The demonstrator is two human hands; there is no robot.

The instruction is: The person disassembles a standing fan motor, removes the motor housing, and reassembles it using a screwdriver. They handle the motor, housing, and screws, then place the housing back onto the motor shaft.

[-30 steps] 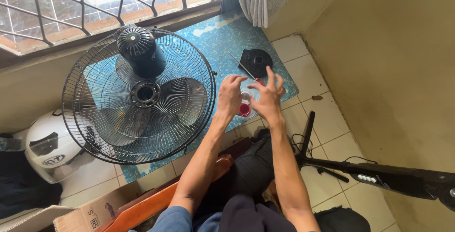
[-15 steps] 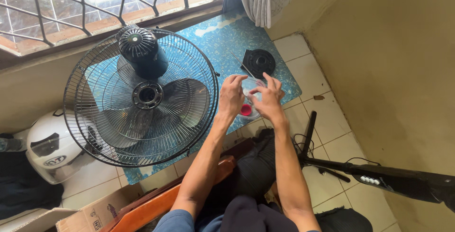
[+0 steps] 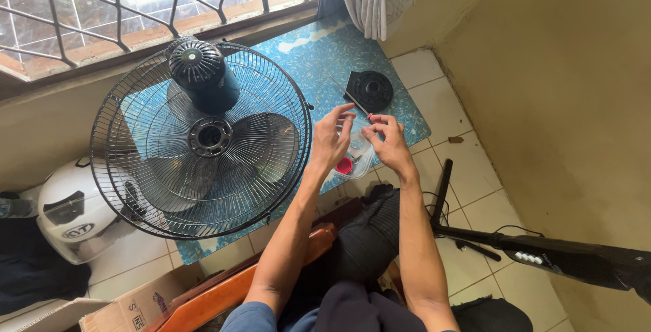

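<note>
Both hands have lifted off the clear plastic container [image 3: 357, 159] with its red cap on the blue mat [image 3: 325, 54]: left hand [image 3: 330, 139] loosely open, right hand [image 3: 386, 141] pinching what may be a small screw, beside the fan guard [image 3: 135, 189].

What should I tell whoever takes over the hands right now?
Left hand and right hand: raised side by side over a small clear container holding a red cap; fingertips pinched, anything held is too small to tell.
Fan cage with blades and motor lies flat on the blue mat.
Black round disc lies on the mat beyond the hands.
Fan stand lies on the tiles.
</note>
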